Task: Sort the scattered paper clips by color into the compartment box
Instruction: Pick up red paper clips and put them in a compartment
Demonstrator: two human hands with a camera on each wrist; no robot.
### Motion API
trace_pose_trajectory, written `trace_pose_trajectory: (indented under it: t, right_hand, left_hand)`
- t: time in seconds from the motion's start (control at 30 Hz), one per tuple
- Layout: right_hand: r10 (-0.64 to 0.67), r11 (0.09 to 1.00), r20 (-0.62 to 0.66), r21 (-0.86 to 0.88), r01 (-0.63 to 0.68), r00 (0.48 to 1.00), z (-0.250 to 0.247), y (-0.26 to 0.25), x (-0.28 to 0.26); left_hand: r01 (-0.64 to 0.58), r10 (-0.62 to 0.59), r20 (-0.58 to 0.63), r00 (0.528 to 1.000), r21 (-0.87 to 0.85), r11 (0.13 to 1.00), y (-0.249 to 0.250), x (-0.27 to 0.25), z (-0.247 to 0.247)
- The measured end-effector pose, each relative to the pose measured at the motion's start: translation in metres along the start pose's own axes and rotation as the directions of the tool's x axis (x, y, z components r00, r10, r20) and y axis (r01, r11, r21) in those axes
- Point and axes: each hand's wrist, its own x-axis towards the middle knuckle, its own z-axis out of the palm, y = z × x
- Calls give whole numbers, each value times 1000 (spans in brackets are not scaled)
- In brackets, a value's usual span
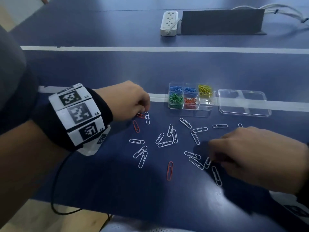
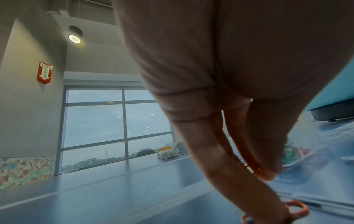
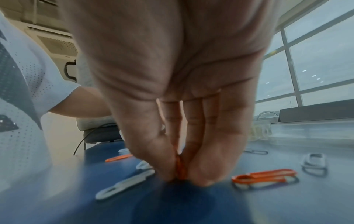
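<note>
Pinched in the right hand [image 3: 178, 136] grip, apparently, is an orange wire paper clip [image 3: 180, 168] (blurred); the clear plastic compartment box [image 1: 207, 107] lies ahead-left. Left hand [image 1: 130, 101] fingertips pinch another orange clip [image 2: 296, 208] on the blue worktop [image 1: 100, 173].

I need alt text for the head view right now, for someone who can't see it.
Two hands reach among white and orange paper clips scattered on a blue table; the left hand touches an orange clip. Behind them sits a clear compartment box with blue, green, orange and yellow clips, its lid beside it.
</note>
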Motion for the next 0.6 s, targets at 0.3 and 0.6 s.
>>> trace_pose_trajectory:
  t: [0.3,0.6]
  right_hand:
    - [-343,938,-92,9,345,935,-17,-46,29]
    - [-328,931,45,-157,331,944,-7,-70,47]
  left_hand:
    - [39,-38,27,999,-12,999,3,6,7]
    - [26,-21,45,999,-104,994,-2,-2,7]
